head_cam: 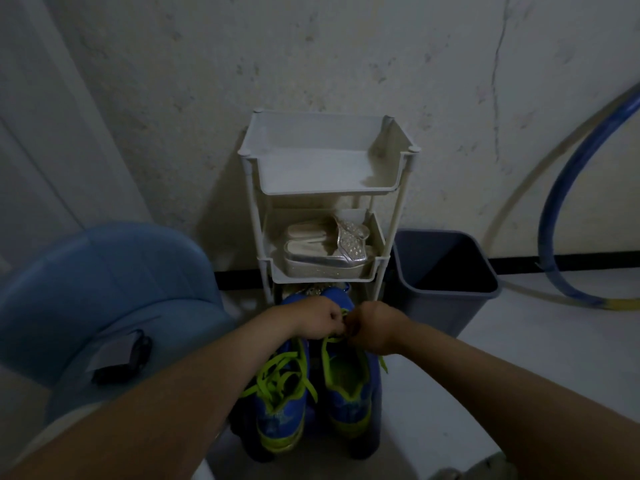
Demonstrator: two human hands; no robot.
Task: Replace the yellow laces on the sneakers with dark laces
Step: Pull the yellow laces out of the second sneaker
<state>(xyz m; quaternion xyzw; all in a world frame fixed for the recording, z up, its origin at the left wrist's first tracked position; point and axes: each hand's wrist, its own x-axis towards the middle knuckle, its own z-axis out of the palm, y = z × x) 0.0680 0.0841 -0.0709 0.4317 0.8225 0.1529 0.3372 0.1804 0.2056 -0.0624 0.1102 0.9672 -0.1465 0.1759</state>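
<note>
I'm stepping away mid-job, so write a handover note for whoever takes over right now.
Left hand and right hand: both pinch the yellow lace at the toe end of the right sneaker.
Left sneaker lies beside it, laced in yellow.
Done: right sneaker looks mostly unlaced.
Left: pull that lace free, strip the other sneaker, thread dark laces; none clearly in view.

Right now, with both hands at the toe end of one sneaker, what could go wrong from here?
1. The left hand and right hand pinch the yellow lace close together, covering where it threads, and the light is dim. A hard tug may snag it or drag the blue sneaker.
2. Its loose end hangs beside that sneaker and could knot.
3. The other sneaker's laces lie slack nearby and could tangle with it.
</note>
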